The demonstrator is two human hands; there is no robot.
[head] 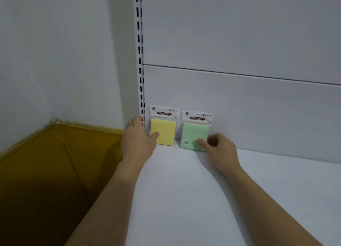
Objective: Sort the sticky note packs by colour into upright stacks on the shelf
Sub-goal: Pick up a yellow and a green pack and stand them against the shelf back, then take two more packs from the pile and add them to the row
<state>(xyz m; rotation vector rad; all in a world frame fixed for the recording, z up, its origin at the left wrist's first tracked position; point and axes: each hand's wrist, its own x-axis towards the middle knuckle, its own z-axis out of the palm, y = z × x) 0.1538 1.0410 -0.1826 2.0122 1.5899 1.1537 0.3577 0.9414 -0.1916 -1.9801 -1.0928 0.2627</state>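
Held the yellow pack point(164, 129) by its left edge in the left grip point(137, 140), thumb on its front. Pinched the green pack point(192, 133) at its lower right corner in the right grip point(219, 151). Had both upright, side by side, on the shelf point(184, 190) against the back panel point(239, 107).

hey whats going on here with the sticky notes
A person is setting sticky note packs upright on a white shelf, against its back panel. The left hand holds the yellow pack by its left edge, thumb on its front. The right hand pinches the green pack at its lower right corner. The packs stand side by side, apart. A cardboard box sits to the left.
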